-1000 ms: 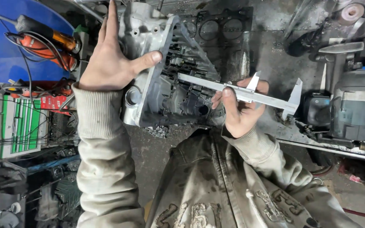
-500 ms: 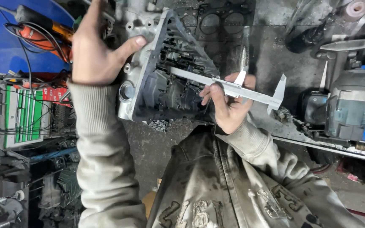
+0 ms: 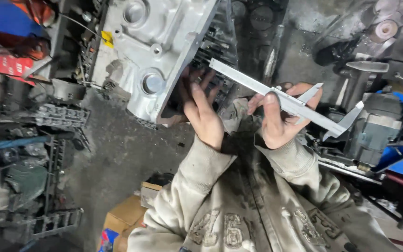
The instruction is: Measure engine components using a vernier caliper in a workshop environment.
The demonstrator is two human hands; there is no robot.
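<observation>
Head view: caliper [image 3: 281,95] in right hand [image 3: 280,122]

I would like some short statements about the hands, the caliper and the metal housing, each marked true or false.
1. The right hand holds a metal caliper. True.
2. The left hand grips a hammer. False: it touches the open lower side of the grey metal housing.
3. The caliper's jaws are closed together. False: they stand apart.
4. The caliper's beam reaches toward the housing. True.
5. A cardboard box lies on the floor below the left sleeve. True.
</observation>
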